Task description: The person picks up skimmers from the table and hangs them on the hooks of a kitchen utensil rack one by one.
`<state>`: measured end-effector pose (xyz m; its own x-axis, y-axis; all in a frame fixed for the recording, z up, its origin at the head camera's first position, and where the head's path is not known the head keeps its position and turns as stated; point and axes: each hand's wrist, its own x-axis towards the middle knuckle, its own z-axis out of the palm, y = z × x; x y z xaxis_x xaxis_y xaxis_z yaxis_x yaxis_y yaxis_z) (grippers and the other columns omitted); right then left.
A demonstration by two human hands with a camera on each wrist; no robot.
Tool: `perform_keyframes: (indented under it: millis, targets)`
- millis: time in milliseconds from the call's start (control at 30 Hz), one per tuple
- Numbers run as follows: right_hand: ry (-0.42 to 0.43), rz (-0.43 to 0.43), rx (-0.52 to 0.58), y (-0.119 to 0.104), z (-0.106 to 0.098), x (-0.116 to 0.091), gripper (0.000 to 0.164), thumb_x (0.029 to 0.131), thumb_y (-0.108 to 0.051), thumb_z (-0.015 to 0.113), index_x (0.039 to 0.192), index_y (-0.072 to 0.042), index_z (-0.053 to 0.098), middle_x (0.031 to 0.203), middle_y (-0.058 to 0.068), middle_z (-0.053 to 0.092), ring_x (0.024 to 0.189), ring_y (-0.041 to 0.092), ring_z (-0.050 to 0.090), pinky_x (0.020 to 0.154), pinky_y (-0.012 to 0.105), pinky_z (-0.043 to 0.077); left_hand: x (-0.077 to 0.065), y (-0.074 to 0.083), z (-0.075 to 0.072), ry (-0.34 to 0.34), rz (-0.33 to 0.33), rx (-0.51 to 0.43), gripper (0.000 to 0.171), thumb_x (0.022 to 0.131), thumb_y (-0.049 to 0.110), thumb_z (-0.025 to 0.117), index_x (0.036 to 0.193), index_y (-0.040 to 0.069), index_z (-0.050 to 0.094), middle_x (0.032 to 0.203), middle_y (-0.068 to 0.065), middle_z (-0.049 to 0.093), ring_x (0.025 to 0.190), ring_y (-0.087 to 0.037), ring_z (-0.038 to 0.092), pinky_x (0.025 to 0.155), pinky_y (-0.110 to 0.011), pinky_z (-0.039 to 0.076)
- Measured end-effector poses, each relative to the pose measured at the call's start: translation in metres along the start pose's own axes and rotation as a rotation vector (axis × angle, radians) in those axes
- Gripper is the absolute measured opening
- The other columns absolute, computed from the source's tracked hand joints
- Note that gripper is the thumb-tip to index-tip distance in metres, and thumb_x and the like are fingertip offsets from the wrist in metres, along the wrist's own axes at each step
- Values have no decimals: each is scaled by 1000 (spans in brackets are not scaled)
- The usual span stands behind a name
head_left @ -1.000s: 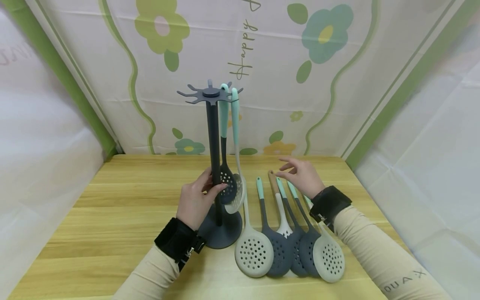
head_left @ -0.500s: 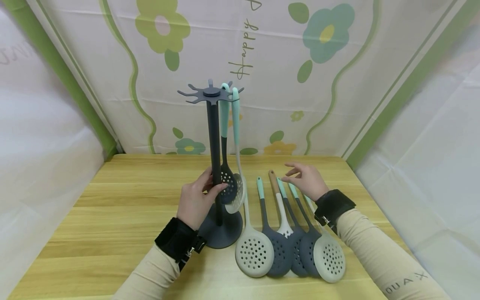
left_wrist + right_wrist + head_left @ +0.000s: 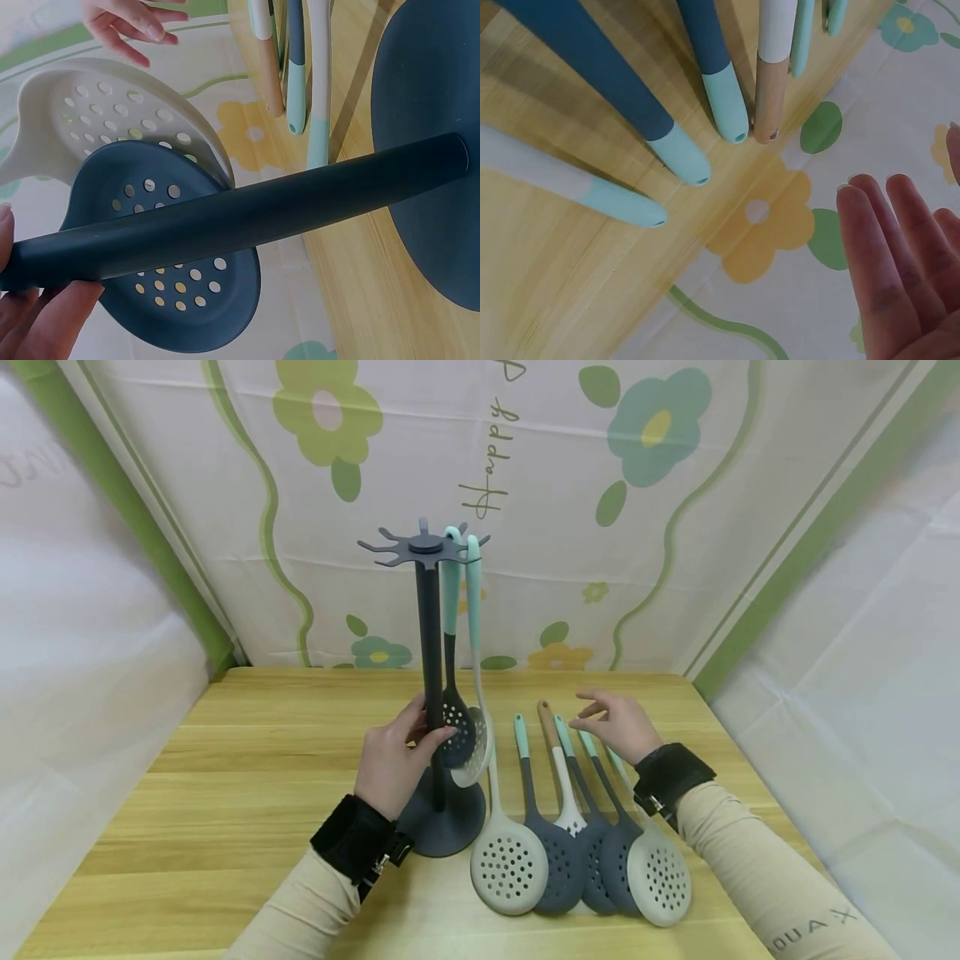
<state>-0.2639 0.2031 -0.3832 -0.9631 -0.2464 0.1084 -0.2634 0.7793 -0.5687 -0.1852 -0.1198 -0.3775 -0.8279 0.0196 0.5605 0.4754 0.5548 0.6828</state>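
Note:
My left hand (image 3: 393,764) grips the dark pole (image 3: 430,643) of an upright utensil stand with a round base (image 3: 442,831) and a hooked top (image 3: 423,548). From its right-hand hooks hang a dark skimmer (image 3: 459,747) and a pale grey skimmer (image 3: 480,764), both with mint handles. Over the handles lying on the table hovers my right hand (image 3: 618,727), fingers loosely bent and holding nothing. In the right wrist view its fingers (image 3: 877,277) are apart from the handles. Below lie a pale skimmer (image 3: 508,868), several dark skimmers (image 3: 561,864) and another pale one (image 3: 660,877).
Among the lying utensils is a white slotted one (image 3: 568,802) with a tan handle (image 3: 547,722). All rest on a wooden table (image 3: 225,793), heads toward the front. A flower-printed cloth (image 3: 540,593) rises behind the back edge, and pale cloth walls stand at both sides.
My right hand has drifted a little to the right and toward the front, away from the handle ends. The left hand keeps its hold on the pole, and the utensils stay in place.

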Motion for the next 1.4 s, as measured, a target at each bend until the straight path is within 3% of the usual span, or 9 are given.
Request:
perform_keyframes:
  millis: [800, 1133, 1400]
  targets:
    - [-44, 77, -69, 22, -1, -7, 53, 95, -23, 66, 140, 1, 51, 110, 22, 71, 103, 42, 65, 85, 52, 54, 0, -1, 1, 6, 13, 9, 38, 90, 20, 73, 125, 9, 64, 100, -13, 76, 86, -24, 76, 69, -36, 61]
    - [-69, 96, -118, 29, -1, -9, 51, 93, -23, 70, 134, 4, 55, 105, 23, 71, 96, 40, 66, 81, 50, 55, -1, 0, 0, -1, -3, 7, 40, 90, 20, 73, 127, 9, 64, 101, -13, 76, 86, -24, 76, 70, -37, 61]
    - [-97, 128, -146, 37, 0, -10, 51, 90, -21, 72, 129, 7, 58, 99, 21, 71, 83, 31, 67, 69, 41, 55, -1, -1, 0, 0, 7, 5, 41, 90, 20, 73, 128, 8, 63, 101, -13, 76, 87, -24, 76, 70, -37, 61]
